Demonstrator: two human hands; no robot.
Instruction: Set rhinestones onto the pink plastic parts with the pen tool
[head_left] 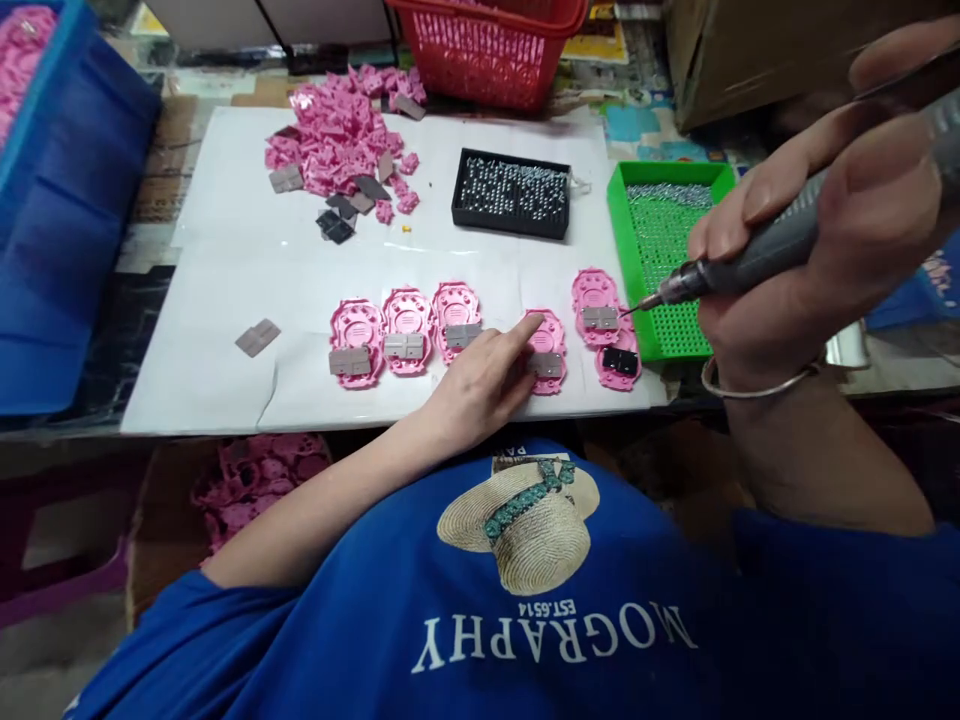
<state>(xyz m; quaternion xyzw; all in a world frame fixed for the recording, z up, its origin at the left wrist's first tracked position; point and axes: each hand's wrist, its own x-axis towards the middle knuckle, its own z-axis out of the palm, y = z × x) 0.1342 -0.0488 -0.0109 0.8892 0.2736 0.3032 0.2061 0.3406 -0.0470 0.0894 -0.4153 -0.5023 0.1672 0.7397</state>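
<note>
Your right hand [810, 275] is gripping a screwdriver [765, 260], its tip pointing beside the gray-plated casing [596, 290]. Your left hand [484, 380] is stretching its index finger onto the neighbouring casing [550, 335]; whether it is pinching, I cannot tell.

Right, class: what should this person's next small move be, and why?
Probably bring the screwdriver, gripped in the right hand, across to the grey plate on the pink casing that the left hand seems to steady: the screwdriver's tip is off to its right, near the green tray.
</note>
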